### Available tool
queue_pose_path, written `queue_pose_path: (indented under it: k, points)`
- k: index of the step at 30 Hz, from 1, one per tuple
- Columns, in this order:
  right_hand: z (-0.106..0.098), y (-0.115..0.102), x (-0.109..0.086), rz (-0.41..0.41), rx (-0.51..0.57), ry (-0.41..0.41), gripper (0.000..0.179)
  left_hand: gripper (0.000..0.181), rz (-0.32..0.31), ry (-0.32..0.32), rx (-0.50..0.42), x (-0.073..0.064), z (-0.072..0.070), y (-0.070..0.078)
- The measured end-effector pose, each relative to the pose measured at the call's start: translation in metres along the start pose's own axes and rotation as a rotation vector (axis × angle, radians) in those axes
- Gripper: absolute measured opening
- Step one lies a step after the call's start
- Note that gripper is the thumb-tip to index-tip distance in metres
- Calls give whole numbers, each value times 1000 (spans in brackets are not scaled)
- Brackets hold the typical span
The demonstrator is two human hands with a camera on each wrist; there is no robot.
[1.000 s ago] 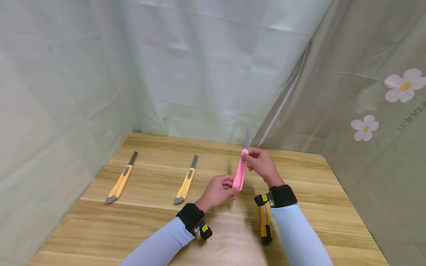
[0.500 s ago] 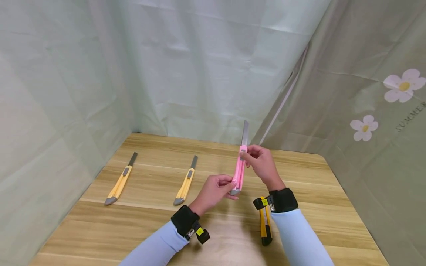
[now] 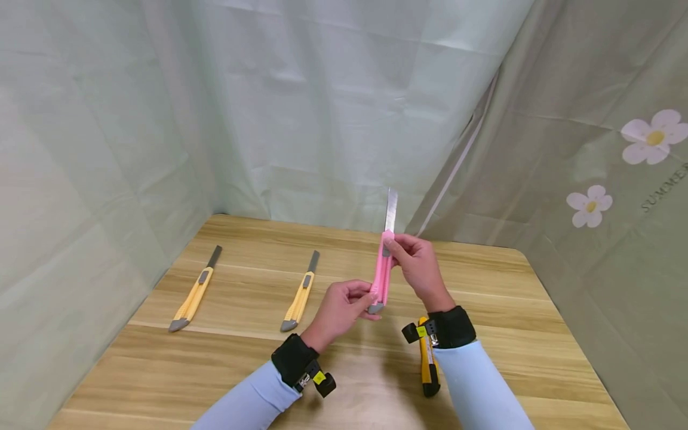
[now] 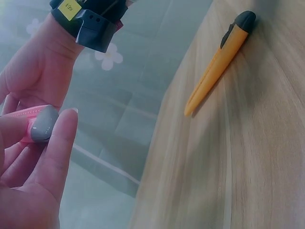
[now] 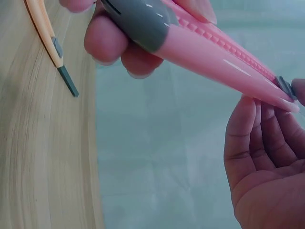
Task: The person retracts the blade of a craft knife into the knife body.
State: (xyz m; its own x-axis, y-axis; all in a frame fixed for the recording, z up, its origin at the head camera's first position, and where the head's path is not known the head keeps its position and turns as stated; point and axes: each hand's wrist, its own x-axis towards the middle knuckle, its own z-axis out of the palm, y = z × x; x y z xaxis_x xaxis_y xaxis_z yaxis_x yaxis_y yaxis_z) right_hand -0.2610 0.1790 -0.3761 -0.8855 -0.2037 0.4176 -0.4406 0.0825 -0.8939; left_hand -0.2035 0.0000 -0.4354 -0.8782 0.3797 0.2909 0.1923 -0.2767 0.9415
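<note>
A pink utility knife (image 3: 381, 272) with a grey end cap is held up over the table, its blade (image 3: 391, 210) extended and pointing up and away. My left hand (image 3: 340, 307) pinches its lower end by the grey cap (image 4: 45, 123). Near the blade end, my right hand (image 3: 421, 266) pinches the body, its thumb at the grey slider (image 5: 285, 88). Below the right wrist lies a yellow and black utility knife (image 3: 429, 371), partly covered by the wrist strap in the head view.
Two pale yellow utility knives with blades out lie on the wooden table (image 3: 236, 358): one far left (image 3: 192, 295), another (image 3: 298, 300) nearer the left hand. A curtain (image 3: 322, 119) hangs behind the table.
Both hands have shifted slightly left, carrying the pink utility knife, which now stands more upright with its blade tip higher. The knives on the table have not moved.
</note>
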Motion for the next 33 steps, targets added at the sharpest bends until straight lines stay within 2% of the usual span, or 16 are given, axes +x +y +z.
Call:
queue_pose_path:
  k: [4,8,17,24,33]
  points:
    - [4,0,0,-12,12,-23,23,19,-3,-3,7,-3,2,12]
    - [7,0,0,-28,30,-40,21,19,3,6,2,-5,3,17]
    - [9,-3,-2,-40,52,-21,20,18,24,17,-10,-5,5,17]
    - [13,-27,-7,-51,77,-23,18,19,19,7,10,-5,4,16]
    - [20,-14,-4,-32,226,3,20,20,17,27,40,-6,1,18]
